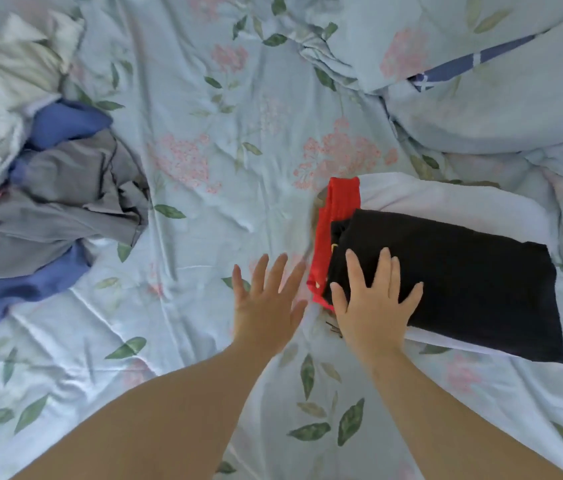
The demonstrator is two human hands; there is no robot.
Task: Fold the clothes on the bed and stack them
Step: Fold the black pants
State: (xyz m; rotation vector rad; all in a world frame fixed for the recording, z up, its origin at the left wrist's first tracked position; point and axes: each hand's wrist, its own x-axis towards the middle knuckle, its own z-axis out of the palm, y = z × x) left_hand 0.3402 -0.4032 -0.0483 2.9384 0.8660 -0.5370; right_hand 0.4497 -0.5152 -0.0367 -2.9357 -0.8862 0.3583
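1. Nearest my view, two bare forearms reach forward. The left hand (266, 303) is flat with its fingers straight and spread, and it holds nothing. It sits just left of the black folded garment (463, 278). I cannot tell whether it touches the bed sheet (204, 98).
2. Right hand (373, 306): palm down, fingers straight and splayed, resting on the near left corner of the black folded garment and gripping nothing.
3. Stack: the black folded garment lies on top. A red garment (339, 199) shows from under its left edge. A pale folded garment (446, 199) lies beneath, visible past its far and near edges.
4. Unfolded clothes: a crumpled grey garment (65, 202) and blue garment (65, 123) lie heaped together well to the left of the black folded garment.
5. Bedding: a bunched duvet (481, 98) lies beyond the black folded garment, on its far right side.
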